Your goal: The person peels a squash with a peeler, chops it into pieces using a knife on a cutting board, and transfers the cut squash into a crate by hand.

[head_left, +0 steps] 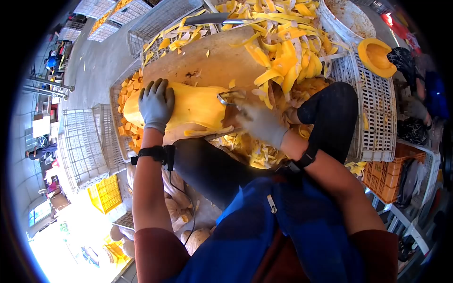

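Note:
A long peeled squash [196, 106], smooth and orange-yellow, lies sideways on a wooden board [198, 61]. My left hand [156, 104], in a grey glove, presses on its left part with the fingers laid over the top. My right hand [262, 123], gloved and smeared by motion, is closed around the handle of a peeler [225, 99]. The metal head of the peeler is at the squash's right end; the handle is mostly hidden in the hand. Strips of peel [288, 61] are heaped on the right of the board. A knife [207, 19] lies at the far edge.
Orange cubes [127, 96] fill a crate under the board's left end. White plastic crates [85, 141] stand at left, another [373, 108] at right. A white bucket [351, 21] is at the back right. A co-worker's gloved hand [401, 56] touches a halved squash [376, 57]. Unpeeled squashes [177, 212] lie below.

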`<state>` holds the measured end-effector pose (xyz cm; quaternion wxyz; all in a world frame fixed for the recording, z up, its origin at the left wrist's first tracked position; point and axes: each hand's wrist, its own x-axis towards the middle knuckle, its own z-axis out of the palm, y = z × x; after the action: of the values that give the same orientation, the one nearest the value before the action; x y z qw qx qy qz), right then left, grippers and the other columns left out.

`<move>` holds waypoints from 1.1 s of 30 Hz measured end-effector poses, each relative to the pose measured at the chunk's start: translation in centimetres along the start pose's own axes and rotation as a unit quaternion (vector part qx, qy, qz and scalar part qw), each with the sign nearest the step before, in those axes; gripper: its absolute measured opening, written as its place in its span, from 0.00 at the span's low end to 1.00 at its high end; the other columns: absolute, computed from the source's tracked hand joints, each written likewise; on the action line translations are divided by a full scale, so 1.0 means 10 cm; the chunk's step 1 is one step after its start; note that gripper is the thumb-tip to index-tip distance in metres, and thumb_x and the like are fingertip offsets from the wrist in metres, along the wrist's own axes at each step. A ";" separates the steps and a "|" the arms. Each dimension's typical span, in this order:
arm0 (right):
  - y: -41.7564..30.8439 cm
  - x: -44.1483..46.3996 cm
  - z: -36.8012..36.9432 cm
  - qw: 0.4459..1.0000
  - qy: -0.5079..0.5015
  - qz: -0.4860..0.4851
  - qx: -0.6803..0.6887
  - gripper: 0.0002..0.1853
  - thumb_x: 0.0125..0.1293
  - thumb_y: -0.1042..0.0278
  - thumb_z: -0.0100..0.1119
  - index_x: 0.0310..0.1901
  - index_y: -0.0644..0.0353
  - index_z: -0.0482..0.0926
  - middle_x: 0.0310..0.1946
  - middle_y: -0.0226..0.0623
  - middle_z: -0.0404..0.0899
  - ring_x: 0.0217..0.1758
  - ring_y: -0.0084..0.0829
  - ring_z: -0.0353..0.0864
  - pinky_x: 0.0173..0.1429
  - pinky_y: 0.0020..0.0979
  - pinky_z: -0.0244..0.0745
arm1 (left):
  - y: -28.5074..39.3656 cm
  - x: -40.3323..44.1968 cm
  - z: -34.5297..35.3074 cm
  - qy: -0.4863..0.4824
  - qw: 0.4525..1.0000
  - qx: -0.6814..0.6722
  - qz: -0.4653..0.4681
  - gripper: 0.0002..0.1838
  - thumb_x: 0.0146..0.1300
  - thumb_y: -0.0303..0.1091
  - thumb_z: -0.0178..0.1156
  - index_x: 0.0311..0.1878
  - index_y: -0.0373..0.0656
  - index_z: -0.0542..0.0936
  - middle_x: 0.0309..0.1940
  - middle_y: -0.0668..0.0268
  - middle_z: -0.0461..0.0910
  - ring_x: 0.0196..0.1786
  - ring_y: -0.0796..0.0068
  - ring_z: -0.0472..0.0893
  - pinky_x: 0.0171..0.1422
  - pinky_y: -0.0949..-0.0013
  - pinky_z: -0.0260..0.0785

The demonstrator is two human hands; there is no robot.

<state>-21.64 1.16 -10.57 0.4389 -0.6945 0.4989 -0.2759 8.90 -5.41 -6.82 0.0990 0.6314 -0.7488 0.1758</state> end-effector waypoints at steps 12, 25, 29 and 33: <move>-0.08 -0.24 -0.05 0.985 0.009 -0.130 -0.115 0.24 0.61 0.64 0.59 0.61 0.54 0.73 0.42 0.46 0.76 0.42 0.45 0.79 0.41 0.41 0.77 | -0.01 0.06 -0.01 -0.003 1.000 -0.009 -0.002 0.16 0.63 0.43 0.53 0.48 0.48 0.82 0.50 0.64 0.82 0.57 0.59 0.77 0.65 0.57 0.62; 0.67 -0.58 0.28 0.973 -0.005 -0.119 -0.198 0.26 0.61 0.65 0.57 0.63 0.53 0.70 0.43 0.46 0.72 0.38 0.45 0.78 0.39 0.40 0.77 | -0.04 0.05 0.04 0.004 1.000 0.003 -0.017 0.18 0.64 0.45 0.52 0.50 0.49 0.82 0.53 0.64 0.81 0.59 0.60 0.75 0.66 0.56 0.61; 0.47 -0.47 0.01 0.995 0.066 -0.056 -0.041 0.27 0.62 0.67 0.58 0.64 0.57 0.68 0.46 0.50 0.72 0.42 0.51 0.77 0.44 0.42 0.76 | 0.01 -0.20 -0.06 0.015 1.000 0.026 -0.005 0.20 0.64 0.44 0.51 0.54 0.47 0.80 0.55 0.62 0.79 0.61 0.58 0.73 0.67 0.53 0.60; 0.54 -0.34 -0.09 0.990 0.120 -0.062 0.027 0.26 0.63 0.70 0.57 0.64 0.58 0.68 0.48 0.51 0.74 0.47 0.51 0.77 0.48 0.41 0.74 | 0.01 -0.72 -0.25 0.002 0.999 0.039 0.000 0.32 0.62 0.51 0.52 0.64 0.39 0.68 0.62 0.53 0.69 0.66 0.48 0.65 0.68 0.47 0.55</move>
<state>-26.04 3.44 -14.71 0.3759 -0.6741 0.4963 -0.3976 9.92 2.16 -7.23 0.0756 0.6343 -0.7413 0.2058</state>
